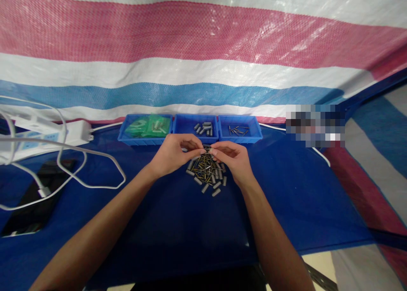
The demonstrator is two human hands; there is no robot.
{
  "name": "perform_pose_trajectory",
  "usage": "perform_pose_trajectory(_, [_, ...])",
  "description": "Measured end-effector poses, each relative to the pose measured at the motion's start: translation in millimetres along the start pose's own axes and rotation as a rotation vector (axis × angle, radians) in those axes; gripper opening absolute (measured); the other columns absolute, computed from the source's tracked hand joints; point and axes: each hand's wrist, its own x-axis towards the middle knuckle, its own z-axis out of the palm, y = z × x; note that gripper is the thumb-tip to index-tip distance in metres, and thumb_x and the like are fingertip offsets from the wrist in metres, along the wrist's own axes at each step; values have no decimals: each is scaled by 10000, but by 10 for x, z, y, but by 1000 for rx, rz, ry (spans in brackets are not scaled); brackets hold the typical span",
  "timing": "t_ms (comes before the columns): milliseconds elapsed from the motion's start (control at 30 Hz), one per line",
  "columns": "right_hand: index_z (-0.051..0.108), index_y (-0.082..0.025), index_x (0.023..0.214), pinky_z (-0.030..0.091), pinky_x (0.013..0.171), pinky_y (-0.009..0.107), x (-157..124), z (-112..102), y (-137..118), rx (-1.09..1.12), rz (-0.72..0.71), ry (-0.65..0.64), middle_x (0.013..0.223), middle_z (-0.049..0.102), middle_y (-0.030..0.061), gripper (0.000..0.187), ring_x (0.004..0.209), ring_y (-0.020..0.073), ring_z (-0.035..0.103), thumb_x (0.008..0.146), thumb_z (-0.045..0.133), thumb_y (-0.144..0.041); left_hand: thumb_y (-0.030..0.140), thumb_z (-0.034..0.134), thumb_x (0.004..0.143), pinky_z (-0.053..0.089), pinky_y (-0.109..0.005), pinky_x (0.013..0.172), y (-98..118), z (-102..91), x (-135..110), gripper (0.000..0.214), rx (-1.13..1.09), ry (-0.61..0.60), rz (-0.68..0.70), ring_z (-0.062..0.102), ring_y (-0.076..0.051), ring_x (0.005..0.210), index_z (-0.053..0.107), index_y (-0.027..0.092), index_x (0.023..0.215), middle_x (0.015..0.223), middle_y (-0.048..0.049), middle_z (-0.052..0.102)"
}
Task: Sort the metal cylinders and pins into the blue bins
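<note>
A loose pile of brass-coloured screws (203, 169) and short grey metal cylinders (216, 192) lies on the blue table. Over its far edge, my left hand (176, 152) and my right hand (233, 159) face each other with fingertips pinched. Both pinches nearly meet; whatever small piece they hold is too small to name. Just beyond my hands stand three blue trays in a row. The left tray (144, 142) bears green plastic bags (148, 126), the middle tray (178, 126) some grey cylinders, and the right tray (251, 139) a few thin screws.
At the left are a white power strip (76, 131), looping white cables (104, 153) and a black phone (34, 198) lying flat. A striped plastic sheet (197, 32) hangs behind the trays. Something pixelated (314, 126) sits at the right, beside a white cable.
</note>
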Motion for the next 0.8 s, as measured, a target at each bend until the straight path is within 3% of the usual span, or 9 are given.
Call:
perform_pose_trajectory(167, [836,-240,887,573,609,295,23,-19,35,-16,-59,64,765,794,13,202,626,153,685,752,902,-375,348,733,948,612,-267,760,-113,-14,-5,206,275,-21,70,771,-178,783,790,154,989,898,-53,818])
perform_pose_trajectory(333, [816,-234,975,597,632,332,67,-89,43,-107,-218,314,895,812,34,227,638,159,679,799,862,-370,181,567,1023,587,-404,1053,-222,-3,-19,345,639,-236,256,754,-256,1164,729,203,1327,1317,-75,767])
perform_pose_trajectory(433, [797,-251,1099,615,647,340,83,-117,45,-108,-234,361,1076,820,59,324,664,155,688,802,852,-369,86,521,999,582,-431,1076,-218,24,-22,445,777,-302,275,725,-276,1232,694,218,1387,1436,-70,700])
perform_pose_trajectory(800, [772,-239,1106,603,635,327,84,-88,78,-125,-179,313,1095,814,67,303,646,144,687,833,810,-366,136,520,1027,596,-325,842,-218,-1,2,300,898,-312,229,764,-248,980,750,179,1215,1114,-101,778])
